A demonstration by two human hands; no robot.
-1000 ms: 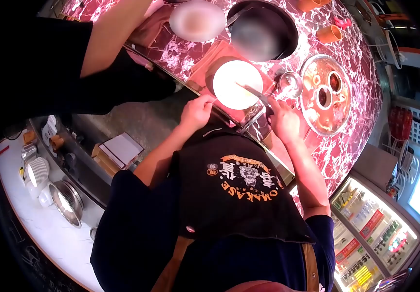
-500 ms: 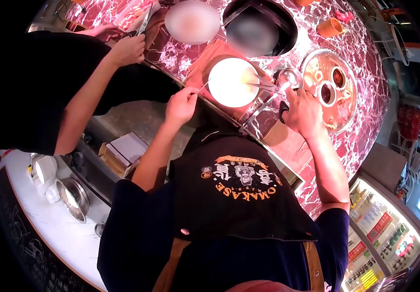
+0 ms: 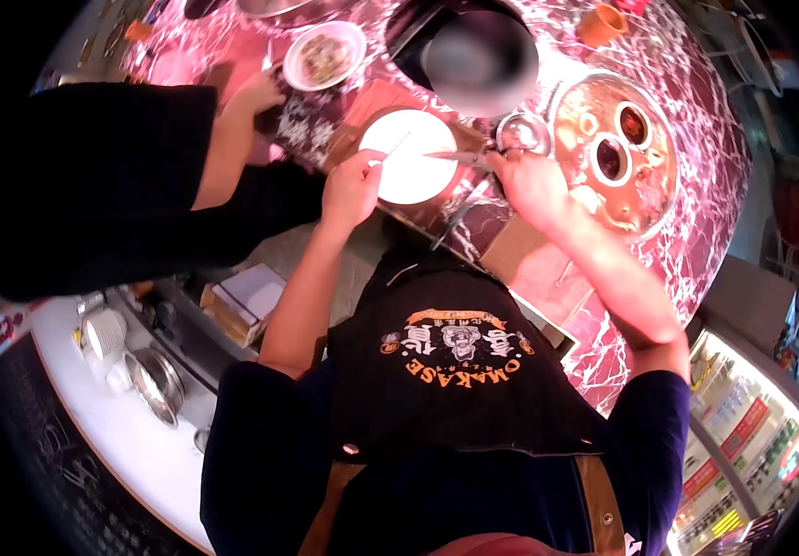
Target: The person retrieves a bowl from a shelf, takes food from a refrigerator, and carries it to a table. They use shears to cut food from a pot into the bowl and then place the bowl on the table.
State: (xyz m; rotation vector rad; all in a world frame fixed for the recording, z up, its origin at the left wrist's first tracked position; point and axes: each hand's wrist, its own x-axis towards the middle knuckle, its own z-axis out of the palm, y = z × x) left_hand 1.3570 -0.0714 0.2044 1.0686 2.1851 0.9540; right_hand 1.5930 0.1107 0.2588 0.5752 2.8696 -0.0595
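Scissors are held in the right hand, with the fingers curled around the handles and the blades reaching over the right rim of a white bowl. Compared with half a second ago, the hand is set closer to the bowl, and the blades, seen spread before, now look nearer together (whether they are fully together cannot be told). The left hand, then kept outside the bowl, is now brought over its left rim. Its fingers are closed in a pinch on a thin pale piece, which is angled across the bowl's mouth. What the piece is made of cannot be told.

For the work in hand, piece and blades are thereby brought above the same bowl; no contact between them can be made out. The bowl is placed by the near edge of the marble table. Beyond its right rim a small clear bowl is set, beside the left edge of a round tray. Farther along the near edge, to the left, a co-worker's hand is blurred; its grip cannot be told.
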